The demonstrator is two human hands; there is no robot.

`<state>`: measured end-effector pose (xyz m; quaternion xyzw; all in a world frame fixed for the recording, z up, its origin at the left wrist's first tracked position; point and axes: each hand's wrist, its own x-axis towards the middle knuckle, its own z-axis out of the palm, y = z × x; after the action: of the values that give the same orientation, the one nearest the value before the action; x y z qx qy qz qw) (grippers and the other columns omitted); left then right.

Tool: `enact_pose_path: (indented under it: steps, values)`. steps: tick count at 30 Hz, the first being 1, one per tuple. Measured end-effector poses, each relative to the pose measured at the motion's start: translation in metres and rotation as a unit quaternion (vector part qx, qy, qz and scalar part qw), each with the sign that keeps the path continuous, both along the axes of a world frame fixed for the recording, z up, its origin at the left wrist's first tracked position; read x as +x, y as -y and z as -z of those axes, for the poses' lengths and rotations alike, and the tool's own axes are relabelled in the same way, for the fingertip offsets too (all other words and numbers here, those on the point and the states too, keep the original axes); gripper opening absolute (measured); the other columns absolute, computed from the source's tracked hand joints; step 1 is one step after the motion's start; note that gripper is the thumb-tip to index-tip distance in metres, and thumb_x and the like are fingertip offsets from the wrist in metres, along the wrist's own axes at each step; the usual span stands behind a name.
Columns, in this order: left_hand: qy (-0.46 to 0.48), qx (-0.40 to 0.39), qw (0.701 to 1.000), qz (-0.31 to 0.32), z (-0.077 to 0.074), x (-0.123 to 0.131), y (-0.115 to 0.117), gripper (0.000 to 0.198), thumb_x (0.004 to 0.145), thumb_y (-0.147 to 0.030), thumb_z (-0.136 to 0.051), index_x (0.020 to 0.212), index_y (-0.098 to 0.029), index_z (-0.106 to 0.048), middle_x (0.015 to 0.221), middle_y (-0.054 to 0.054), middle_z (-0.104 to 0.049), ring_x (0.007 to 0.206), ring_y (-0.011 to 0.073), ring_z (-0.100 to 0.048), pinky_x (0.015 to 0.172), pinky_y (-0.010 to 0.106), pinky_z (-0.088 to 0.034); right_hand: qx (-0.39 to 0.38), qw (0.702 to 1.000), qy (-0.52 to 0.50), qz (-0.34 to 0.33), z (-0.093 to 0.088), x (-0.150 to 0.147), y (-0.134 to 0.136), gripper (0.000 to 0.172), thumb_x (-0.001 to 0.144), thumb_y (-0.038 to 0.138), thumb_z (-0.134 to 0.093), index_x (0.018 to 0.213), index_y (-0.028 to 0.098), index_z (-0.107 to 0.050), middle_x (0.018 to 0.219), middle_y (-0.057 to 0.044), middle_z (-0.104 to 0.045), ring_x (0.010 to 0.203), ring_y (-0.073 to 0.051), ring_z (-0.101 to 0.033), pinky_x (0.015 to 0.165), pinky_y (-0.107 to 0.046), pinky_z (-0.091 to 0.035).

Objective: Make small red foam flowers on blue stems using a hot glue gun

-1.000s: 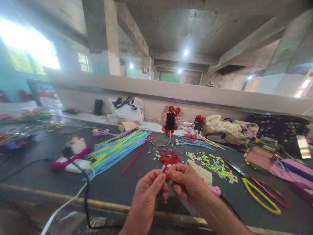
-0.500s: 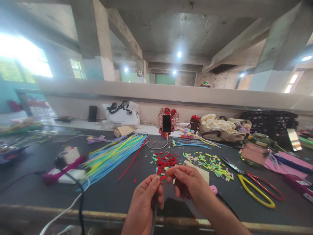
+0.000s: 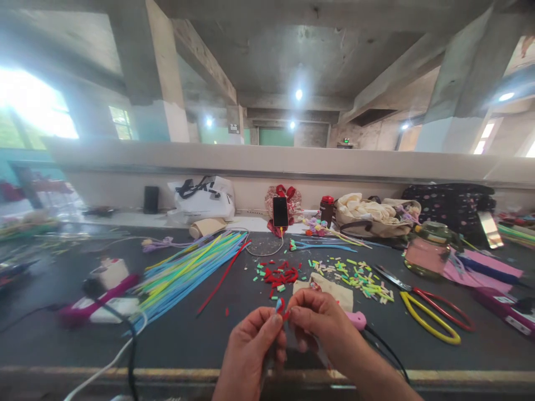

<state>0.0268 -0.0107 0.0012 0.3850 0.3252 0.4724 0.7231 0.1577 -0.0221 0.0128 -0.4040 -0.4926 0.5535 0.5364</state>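
Observation:
Near the table's front edge, my left hand [image 3: 256,340] pinches a small blue and red piece [image 3: 280,306] between thumb and fingers. My right hand [image 3: 315,323] is closed at the red end of that same piece, its fingertips nearly meeting those of the left. Just beyond lie red cut bits [image 3: 282,274] in a small heap. A pink-handled tool [image 3: 356,319] with a black cord lies beside my right hand, partly hidden by it, close to a beige cloth [image 3: 341,295].
Long coloured strips [image 3: 192,275] lie on the left near a power strip [image 3: 98,295]. Yellow and green bits [image 3: 368,281] are scattered right of centre. Large scissors [image 3: 432,312] lie open at the right. A phone [image 3: 280,211] stands at the back.
My right hand has come in to meet the piece in my left hand, and both hands sit slightly lower in view. The red part now shows between the fingertips. The whole view has shifted slightly.

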Motion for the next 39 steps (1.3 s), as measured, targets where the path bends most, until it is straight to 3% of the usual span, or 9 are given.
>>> enact_pose_path:
  steps: [9, 14, 16, 19, 21, 26, 34, 36, 39]
  values:
    - [-0.033, 0.037, 0.999, -0.014, 0.002, -0.001, 0.003, 0.016, 0.061, -0.028, -0.067, 0.059, -0.015, -0.058, 0.043, -0.003, -0.058, 0.036, 0.0073, -0.048, 0.039, 0.017, -0.036, -0.02, 0.998, -0.064, -0.009, 0.014, -0.009, 0.005, 0.024, 0.072, 0.035, -0.061, 0.068, 0.013, -0.052, 0.052, 0.002, -0.057, 0.034, -0.004, -0.047, 0.033, -0.013, -0.027]
    - [-0.083, 0.073, 0.99, -0.089, -0.004, -0.013, -0.005, 0.014, 0.059, -0.025, -0.069, 0.062, -0.014, -0.061, 0.048, -0.003, -0.061, 0.041, 0.0075, -0.049, 0.043, 0.016, -0.038, 0.042, 0.989, 0.122, 0.071, 0.011, -0.008, 0.005, 0.02, 0.077, 0.033, -0.052, 0.068, 0.015, -0.052, 0.048, 0.006, -0.048, 0.036, -0.005, -0.043, 0.036, -0.016, -0.029]
    - [-0.097, 0.083, 0.984, -0.123, -0.005, -0.021, -0.013, 0.014, 0.057, -0.024, -0.07, 0.064, -0.014, -0.062, 0.051, -0.002, -0.063, 0.044, 0.0081, -0.051, 0.045, 0.016, -0.039, 0.096, 0.951, 0.271, 0.116, 0.005, -0.007, 0.002, 0.015, 0.077, 0.027, -0.051, 0.069, 0.016, -0.055, 0.05, 0.005, -0.049, 0.043, -0.007, -0.046, 0.041, -0.018, -0.032]
    - [-0.091, 0.074, 0.985, -0.126, -0.002, -0.032, -0.024, 0.015, 0.054, -0.021, -0.072, 0.063, -0.014, -0.062, 0.051, -0.002, -0.064, 0.045, 0.0083, -0.054, 0.046, 0.016, -0.04, 0.184, 0.843, 0.485, 0.143, 0.002, -0.007, -0.006, 0.008, 0.077, 0.019, -0.05, 0.074, 0.018, -0.058, 0.066, 0.0, -0.06, 0.06, -0.011, -0.054, 0.053, -0.021, -0.036]
    - [-0.065, 0.045, 0.991, -0.109, 0.002, -0.037, -0.027, 0.016, 0.055, -0.022, -0.072, 0.064, -0.015, -0.061, 0.052, -0.002, -0.064, 0.044, 0.0084, -0.054, 0.043, 0.016, -0.04, 0.207, 0.793, 0.555, 0.138, 0.006, -0.01, -0.015, 0.009, 0.076, 0.015, -0.05, 0.077, 0.018, -0.058, 0.073, -0.001, -0.063, 0.067, -0.013, -0.057, 0.058, -0.022, -0.037]
    - [-0.053, 0.01, 0.995, -0.089, 0.01, -0.042, -0.024, 0.014, 0.059, -0.022, -0.07, 0.063, -0.015, -0.059, 0.05, -0.002, -0.062, 0.04, 0.0063, -0.051, 0.037, 0.014, -0.036, 0.209, 0.767, 0.598, 0.1, 0.024, -0.014, -0.032, 0.02, 0.078, 0.009, -0.043, 0.083, 0.017, -0.061, 0.082, -0.007, -0.064, 0.075, -0.018, -0.059, 0.064, -0.025, -0.039]
    - [-0.06, 0.006, 0.995, -0.085, 0.015, -0.039, -0.024, 0.017, 0.057, -0.025, -0.071, 0.062, -0.015, -0.058, 0.049, -0.002, -0.061, 0.039, 0.0071, -0.05, 0.036, 0.015, -0.036, 0.233, 0.773, 0.58, 0.112, 0.016, -0.003, -0.027, 0.024, 0.084, 0.014, -0.037, 0.091, 0.015, -0.061, 0.085, -0.008, -0.063, 0.081, -0.018, -0.057, 0.071, -0.027, -0.04]
    - [-0.06, 0.011, 0.994, -0.085, 0.014, -0.038, -0.024, 0.016, 0.056, -0.024, -0.071, 0.061, -0.015, -0.059, 0.049, -0.002, -0.061, 0.04, 0.0074, -0.05, 0.038, 0.015, -0.037, 0.225, 0.799, 0.541, 0.133, 0.013, -0.003, -0.019, 0.021, 0.083, 0.017, -0.041, 0.09, 0.016, -0.061, 0.08, -0.006, -0.063, 0.075, -0.016, -0.057, 0.068, -0.026, -0.041]
    - [-0.037, 0.018, 0.994, -0.102, 0.008, -0.034, -0.021, 0.014, 0.054, -0.021, -0.073, 0.061, -0.014, -0.063, 0.06, 0.0, -0.065, 0.05, 0.0078, -0.053, 0.047, 0.015, -0.041, 0.143, 0.89, 0.41, 0.141, 0.018, -0.008, -0.005, 0.017, 0.08, 0.024, -0.048, 0.083, 0.018, -0.063, 0.064, -0.001, -0.06, 0.053, -0.013, -0.054, 0.051, -0.022, -0.04]
